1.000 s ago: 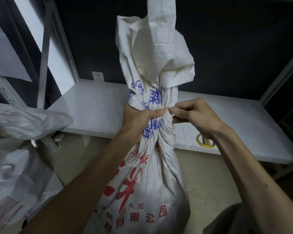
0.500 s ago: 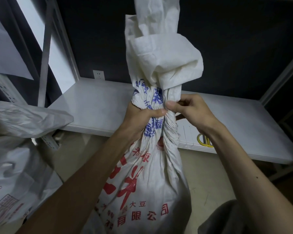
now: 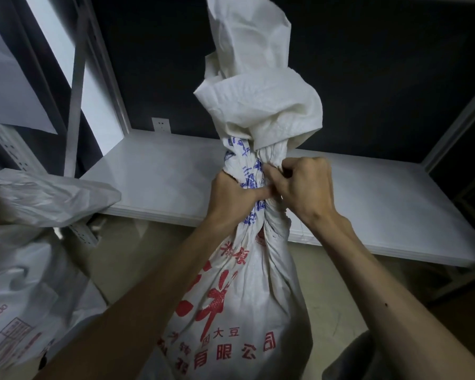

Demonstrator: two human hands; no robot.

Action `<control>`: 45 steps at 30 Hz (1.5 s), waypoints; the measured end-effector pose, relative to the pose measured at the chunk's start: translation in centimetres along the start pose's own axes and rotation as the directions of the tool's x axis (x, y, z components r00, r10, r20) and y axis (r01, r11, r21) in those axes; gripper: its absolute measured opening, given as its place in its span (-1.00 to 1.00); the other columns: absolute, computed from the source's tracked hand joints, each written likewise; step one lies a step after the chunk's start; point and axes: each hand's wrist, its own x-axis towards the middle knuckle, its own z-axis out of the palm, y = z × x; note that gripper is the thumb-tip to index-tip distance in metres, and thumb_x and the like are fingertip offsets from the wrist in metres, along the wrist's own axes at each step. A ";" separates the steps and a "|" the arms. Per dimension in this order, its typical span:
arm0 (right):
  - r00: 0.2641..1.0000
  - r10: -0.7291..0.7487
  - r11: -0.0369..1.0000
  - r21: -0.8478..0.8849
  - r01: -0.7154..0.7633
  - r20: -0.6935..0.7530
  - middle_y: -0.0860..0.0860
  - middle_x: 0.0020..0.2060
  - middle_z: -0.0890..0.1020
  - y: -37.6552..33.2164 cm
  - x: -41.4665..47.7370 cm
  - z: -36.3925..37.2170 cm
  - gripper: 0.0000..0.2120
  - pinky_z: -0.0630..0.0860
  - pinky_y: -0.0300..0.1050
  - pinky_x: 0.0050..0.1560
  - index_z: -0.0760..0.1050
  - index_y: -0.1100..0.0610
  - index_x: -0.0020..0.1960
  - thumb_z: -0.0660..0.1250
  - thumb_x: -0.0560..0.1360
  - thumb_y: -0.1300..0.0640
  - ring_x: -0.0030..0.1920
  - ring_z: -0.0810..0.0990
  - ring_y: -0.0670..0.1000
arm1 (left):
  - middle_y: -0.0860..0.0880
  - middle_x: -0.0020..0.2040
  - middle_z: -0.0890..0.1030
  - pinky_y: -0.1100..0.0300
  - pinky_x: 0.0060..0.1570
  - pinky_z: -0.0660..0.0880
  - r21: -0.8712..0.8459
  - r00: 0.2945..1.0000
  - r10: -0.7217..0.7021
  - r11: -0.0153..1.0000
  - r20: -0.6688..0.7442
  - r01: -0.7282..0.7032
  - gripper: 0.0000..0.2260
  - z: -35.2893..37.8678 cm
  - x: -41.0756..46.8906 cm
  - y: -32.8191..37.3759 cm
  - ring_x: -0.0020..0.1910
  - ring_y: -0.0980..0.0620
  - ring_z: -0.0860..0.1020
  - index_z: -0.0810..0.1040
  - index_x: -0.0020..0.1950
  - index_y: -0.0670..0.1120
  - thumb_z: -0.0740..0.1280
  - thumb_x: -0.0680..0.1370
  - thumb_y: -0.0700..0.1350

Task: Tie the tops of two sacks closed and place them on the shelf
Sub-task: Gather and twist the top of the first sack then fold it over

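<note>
Head view: the left hand is clenched around the gathered neck of the sack, thumb lying across the front of the bunched cloth. The right hand is closed on the same neck from the other side, its fingertips pinching into the pleats just above the left thumb, so the two hands touch at the waist of the cloth. Whether a cord is in that pinch cannot be told.

The sack stands upright between the forearms, long axis running straight up from its full body below the hands to the loose white top flopping open above them. Both hands are equally on it; the neck is the working spot, and any wrap would likely go round it level with the thumbs. The cloth is woven white, printed in blue at the neck and red lower down.

Beyond the hands lies the shelf, bare and pale. Left of the left arm slumps the second sack, top folded over, seemingly untied.
</note>
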 end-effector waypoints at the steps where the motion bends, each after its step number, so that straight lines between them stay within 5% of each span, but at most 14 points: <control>1: 0.999 0.042 0.997 0.066 -0.044 0.022 0.05 -0.61 0.41 0.1 0.0 0.0 -0.49 0.41 -0.05 -0.42 0.33 0.14 -0.51 0.41 0.47 -0.10 -0.52 0.39 0.07 | 0.00 -0.10 0.73 -0.03 -0.01 0.65 -0.043 1.000 -0.023 0.999 0.014 0.023 -0.65 -0.2 0.1 0.1 -0.08 0.02 0.70 0.64 -0.07 0.01 0.63 0.26 -0.28; 4: 0.975 0.136 0.923 0.334 -0.189 0.176 0.09 -0.52 0.42 0.4 0.2 -0.6 -0.51 0.34 -0.11 -0.37 0.43 0.23 -0.43 0.48 0.41 -0.12 -0.45 0.33 -0.03 | -0.01 -0.05 0.74 0.06 -0.05 0.65 -0.165 0.996 -0.076 0.983 0.049 0.083 -0.56 -0.6 0.4 0.5 -0.06 0.02 0.71 0.64 0.10 -0.12 0.56 0.28 -0.42; 6: 0.930 0.099 0.830 0.486 -0.274 0.355 0.18 -0.24 0.62 0.8 0.3 -1.4 -0.64 0.49 -0.05 -0.16 0.60 0.27 -0.16 0.46 0.45 -0.07 -0.23 0.53 0.08 | -0.05 -0.02 0.73 0.07 -0.06 0.64 -0.245 0.988 -0.122 0.959 0.090 0.140 -0.54 -1.0 0.7 0.5 -0.04 -0.02 0.71 0.62 0.15 -0.18 0.50 0.30 -0.49; 10: 0.832 0.037 0.731 0.553 -0.400 0.553 0.11 -0.02 0.69 1.5 -0.2 -1.5 -0.76 0.50 -0.12 0.16 0.62 0.24 0.04 0.36 0.55 0.06 0.00 0.61 -0.12 | -0.12 0.07 0.71 0.03 0.00 0.64 -0.273 0.955 -0.170 0.933 0.244 0.236 -0.51 -1.5 1.2 0.3 0.05 -0.09 0.69 0.60 0.21 -0.20 0.47 0.32 -0.50; 14: 0.882 0.117 0.690 0.601 -0.403 0.457 0.22 -0.20 0.64 0.9 -0.4 -0.3 -0.73 0.45 -0.09 -0.08 0.61 0.37 -0.08 0.37 0.55 0.13 -0.17 0.53 -0.04 | -0.13 0.05 0.71 0.11 -0.07 0.64 -0.276 0.951 -0.157 0.933 0.267 0.232 -0.56 -1.8 1.3 0.4 0.02 -0.07 0.70 0.61 0.14 -0.18 0.45 0.34 -0.52; 17: 0.935 0.083 0.785 0.555 -0.275 0.344 0.30 -0.36 0.53 0.9 -0.5 0.2 -0.57 0.38 -0.05 -0.27 0.52 0.41 -0.24 0.38 0.52 0.02 -0.32 0.42 0.02 | -0.11 0.05 0.72 0.09 -0.03 0.63 -0.248 0.962 -0.108 0.954 0.249 0.171 -0.55 -2.0 1.0 0.5 0.03 -0.06 0.69 0.59 0.19 -0.19 0.45 0.36 -0.51; 23: 0.993 -0.115 0.993 -0.018 0.114 -0.006 0.02 -0.51 0.35 0.4 -1.1 0.9 -0.57 0.23 -0.11 -0.34 0.24 0.13 -0.43 0.34 0.49 0.01 -0.37 0.34 0.09 | -0.01 -0.14 0.72 0.04 -0.12 0.64 0.045 0.998 0.022 0.999 0.061 -0.025 -0.81 -1.3 -0.1 -0.6 -0.14 0.01 0.70 0.64 -0.05 -0.15 0.57 0.39 -0.23; 26: 0.991 -0.128 0.976 -0.184 0.118 -0.043 0.10 -0.55 0.40 0.2 -1.4 1.2 -0.61 0.20 -0.14 -0.39 0.36 0.22 -0.49 0.35 0.42 0.08 -0.41 0.42 0.15 | -0.10 -0.33 0.64 0.00 -0.33 0.54 0.185 0.996 0.086 0.979 -0.019 -0.081 -0.78 -0.6 -0.4 -1.3 -0.38 0.03 0.55 0.57 -0.29 -0.22 0.58 0.34 -0.17; 30: 0.996 -0.060 0.976 -0.212 0.045 -0.063 0.07 -0.58 0.31 -0.6 -1.5 1.6 -0.59 0.14 -0.16 -0.40 0.28 0.18 -0.51 0.42 0.37 0.14 -0.51 0.32 0.16 | -0.19 -0.35 0.63 0.00 -0.39 0.50 0.231 0.988 0.121 0.968 -0.099 -0.095 -0.73 0.1 -0.1 -1.8 -0.43 0.02 0.48 0.54 -0.32 -0.29 0.58 0.32 -0.17; 33: 1.000 0.013 0.994 -0.109 -0.012 0.009 0.03 -0.61 0.22 -0.7 -1.0 1.3 -0.45 0.19 -0.12 -0.39 0.09 0.09 -0.51 0.42 0.41 0.11 -0.48 0.18 0.14 | -0.13 -0.24 0.70 -0.03 -0.23 0.60 0.088 0.996 0.025 0.996 -0.086 -0.017 -0.85 0.0 0.2 -1.9 -0.27 -0.05 0.67 0.63 -0.22 -0.22 0.58 0.34 -0.24; 36: 0.983 0.129 0.984 0.103 -0.142 0.129 -0.03 -0.62 0.26 0.1 -0.2 0.7 -0.44 0.30 -0.07 -0.40 0.18 0.09 -0.53 0.41 0.48 -0.01 -0.48 0.23 0.04 | 0.02 -0.17 0.73 -0.02 -0.06 0.66 -0.066 0.997 -0.065 0.996 -0.050 0.061 -0.80 -0.2 0.6 -1.6 -0.14 0.02 0.71 0.67 -0.16 -0.04 0.59 0.34 -0.28; 41: 0.944 0.129 0.935 0.281 -0.218 0.302 -0.10 -0.61 0.28 0.7 0.0 -0.8 -0.49 0.23 -0.37 -0.49 0.31 0.21 -0.45 0.41 0.50 -0.04 -0.56 0.30 -0.10 | -0.06 -0.08 0.74 -0.07 0.01 0.65 -0.223 0.991 -0.131 0.967 -0.022 0.123 -0.71 -0.1 0.7 -1.3 -0.07 -0.06 0.71 0.68 -0.03 -0.10 0.55 0.35 -0.38; 43: 0.885 0.083 0.869 0.401 -0.289 0.458 -0.07 -0.46 0.42 1.1 0.1 -1.5 -0.54 0.34 -0.35 -0.30 0.44 0.27 -0.33 0.35 0.54 -0.08 -0.42 0.39 -0.17 | -0.07 -0.07 0.74 -0.02 -0.01 0.65 -0.271 0.987 -0.156 0.952 -0.022 0.145 -0.70 -0.2 0.8 -1.0 -0.06 -0.06 0.71 0.67 -0.04 -0.10 0.53 0.34 -0.41; 45: 0.808 0.044 0.744 0.521 -0.419 0.588 -0.13 -0.12 0.67 2.0 0.2 -1.8 -0.66 0.44 -0.23 0.10 0.63 0.20 -0.04 0.23 0.60 -0.05 -0.03 0.60 -0.18 | -0.09 -0.02 0.73 0.02 0.01 0.64 -0.341 0.979 -0.204 0.921 -0.014 0.187 -0.67 -0.5 1.1 -0.9 -0.02 -0.06 0.70 0.66 0.02 -0.15 0.53 0.33 -0.43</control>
